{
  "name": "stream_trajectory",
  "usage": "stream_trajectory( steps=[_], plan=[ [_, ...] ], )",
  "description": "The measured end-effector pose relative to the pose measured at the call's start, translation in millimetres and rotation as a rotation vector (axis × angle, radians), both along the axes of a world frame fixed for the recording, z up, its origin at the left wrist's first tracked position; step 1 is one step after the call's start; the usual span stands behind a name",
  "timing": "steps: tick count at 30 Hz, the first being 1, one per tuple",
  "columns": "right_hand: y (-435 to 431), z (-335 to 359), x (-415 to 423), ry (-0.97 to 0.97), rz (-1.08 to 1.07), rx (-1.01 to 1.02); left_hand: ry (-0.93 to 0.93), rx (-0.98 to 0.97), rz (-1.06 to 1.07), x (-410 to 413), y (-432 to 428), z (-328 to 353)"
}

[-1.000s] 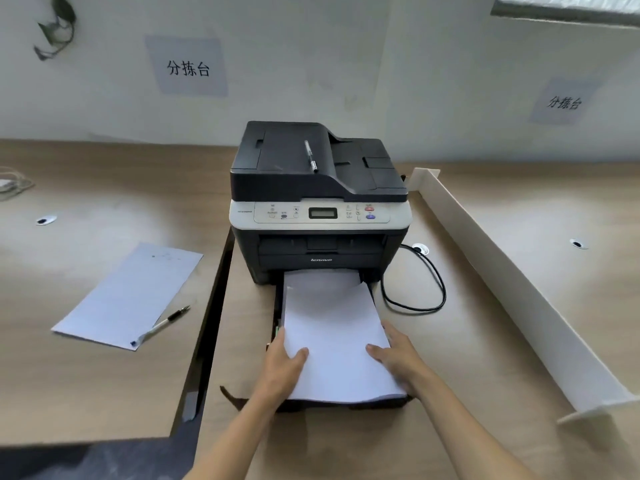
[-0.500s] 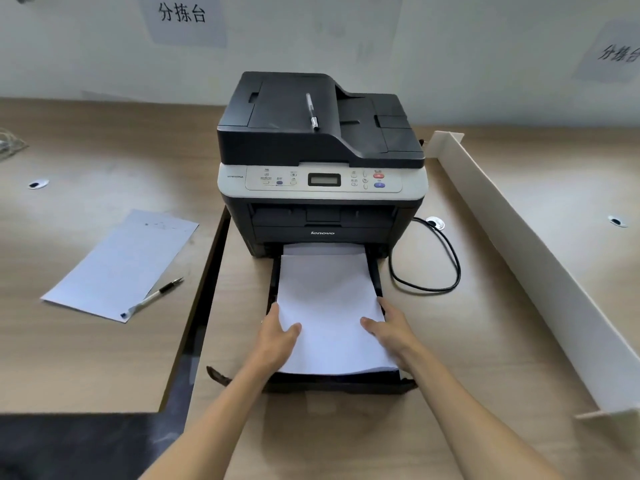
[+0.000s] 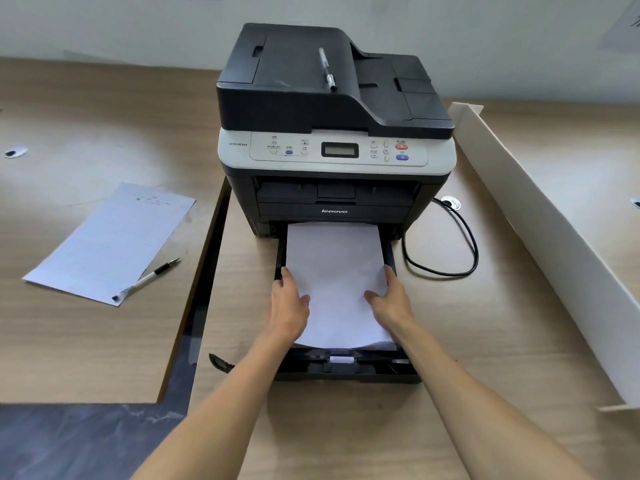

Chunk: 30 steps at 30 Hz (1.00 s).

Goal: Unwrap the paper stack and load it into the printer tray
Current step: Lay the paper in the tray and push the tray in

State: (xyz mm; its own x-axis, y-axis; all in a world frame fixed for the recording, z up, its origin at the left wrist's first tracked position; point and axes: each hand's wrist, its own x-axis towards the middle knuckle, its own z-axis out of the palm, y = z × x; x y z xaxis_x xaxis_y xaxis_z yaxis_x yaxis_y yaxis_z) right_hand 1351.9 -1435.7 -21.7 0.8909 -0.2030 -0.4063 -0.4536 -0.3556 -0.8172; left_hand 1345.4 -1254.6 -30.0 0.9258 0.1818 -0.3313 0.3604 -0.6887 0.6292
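Observation:
A white paper stack (image 3: 336, 271) lies in the black pulled-out printer tray (image 3: 346, 370), its far end under the front of the black and grey printer (image 3: 332, 147). My left hand (image 3: 289, 306) grips the stack's left edge, thumb on top. My right hand (image 3: 391, 301) holds the right edge the same way. The near end of the stack curves slightly upward above the tray's front part.
A pen (image 3: 327, 69) lies on the printer's lid. A printed sheet (image 3: 110, 240) with a second pen (image 3: 147, 280) lies on the left desk. A black cable (image 3: 450, 258) loops right of the tray. A long white board (image 3: 554, 237) stands farther right. A gap (image 3: 194, 323) separates the desks.
Both hands have slid the paper stack farther into the tray toward the printer. The camera has moved closer and tilted down.

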Motion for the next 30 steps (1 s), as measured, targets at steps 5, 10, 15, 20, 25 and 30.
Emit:
stream_trajectory(
  steps=[5,10,15,20,25,30],
  plan=[
    [8.3,-3.3,-2.5,0.02,0.062,-0.22,-0.078,0.152,-0.031,-6.6,-8.2,-14.3],
    [15.3,-6.6,-5.3,-0.019,0.151,-0.549,-0.194,0.314,-0.128,-13.0,-12.3,-18.3],
    [21.8,-13.9,-13.7,-0.098,0.171,-0.742,-0.202,0.471,-0.219,-11.0,0.6,-19.8],
    [23.5,-20.1,-19.1,-0.099,0.231,-0.941,-0.184,0.409,-0.29,-12.4,17.0,-28.6],
    [0.7,-16.9,-23.6,-0.081,0.402,-0.8,-0.14,0.104,-0.268,-13.5,26.5,-24.0],
    [-37.2,-0.8,-36.8,-0.061,0.538,-0.559,0.007,-0.201,-0.338,-30.1,59.0,0.3]
  ],
)
